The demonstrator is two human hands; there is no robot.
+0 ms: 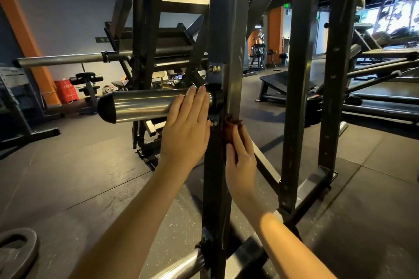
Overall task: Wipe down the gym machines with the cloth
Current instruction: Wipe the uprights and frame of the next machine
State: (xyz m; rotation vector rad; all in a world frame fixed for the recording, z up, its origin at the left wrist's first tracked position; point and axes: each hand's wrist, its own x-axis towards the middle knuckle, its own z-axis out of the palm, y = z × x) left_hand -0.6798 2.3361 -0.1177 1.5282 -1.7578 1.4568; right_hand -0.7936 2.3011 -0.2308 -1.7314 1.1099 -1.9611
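Note:
A dark steel upright post (223, 29) of a gym machine stands right in front of me. A polished steel weight peg (140, 105) sticks out from it to the left. My left hand (188, 124) lies flat with straight fingers on the peg's inner end. My right hand (241, 156) presses a crumpled brown cloth (231, 127) against the post's right side, just below the peg's mount; whether the fingers curl round the cloth is unclear. Most of the cloth is hidden behind the post and my fingers.
A second dark upright (294, 97) stands to the right, with its base bracket (315, 183) on the rubber floor. A weight plate (15, 249) lies at the bottom left. Another peg (181, 265) sticks out low on the post. More machines and benches fill the background.

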